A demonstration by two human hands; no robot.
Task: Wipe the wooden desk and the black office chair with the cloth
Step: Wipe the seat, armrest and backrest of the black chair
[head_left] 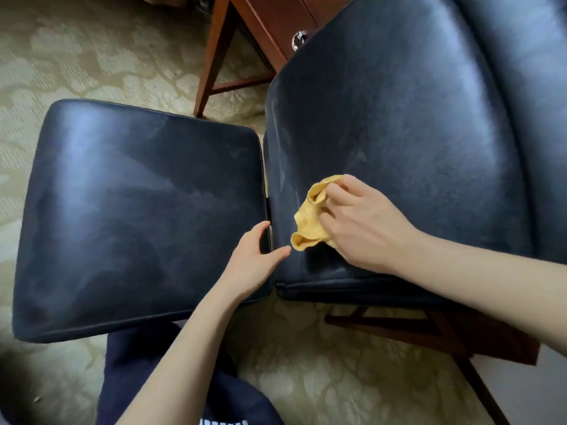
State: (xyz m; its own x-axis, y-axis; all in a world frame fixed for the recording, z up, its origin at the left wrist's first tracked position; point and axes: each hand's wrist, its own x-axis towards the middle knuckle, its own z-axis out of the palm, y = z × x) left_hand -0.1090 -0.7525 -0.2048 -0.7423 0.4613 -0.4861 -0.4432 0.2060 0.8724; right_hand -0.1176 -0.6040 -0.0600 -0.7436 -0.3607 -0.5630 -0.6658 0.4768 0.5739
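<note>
The carpet (92, 56) is filling the left and bottom of the frame, and two black cushions are taking up most of the middle: the chair (399, 118) seat at centre right, with its back curving along the right edge, and a stool (138, 216) at centre left, just beside the seat with a narrow gap between them. The desk (245, 32) is showing only as a leg and a drawer front at the top centre, behind the chair; its top is out of view, so whether it is wiped cannot be told. The chair seat is looking streaky and dull, which suggests wiping is under way and not finished, with the back probably still to do. The right hand (365, 222) is pressing on the seat near its lower-left corner, its grip closed around the cloth (310, 219), which is bunched under the fingers. The left hand (254, 256) is resting on the stool's right edge, fingers relaxed and gripping nothing. Room for strokes is lying up and to the right across the seat; the front edge and the gap to the stool are close by.
</note>
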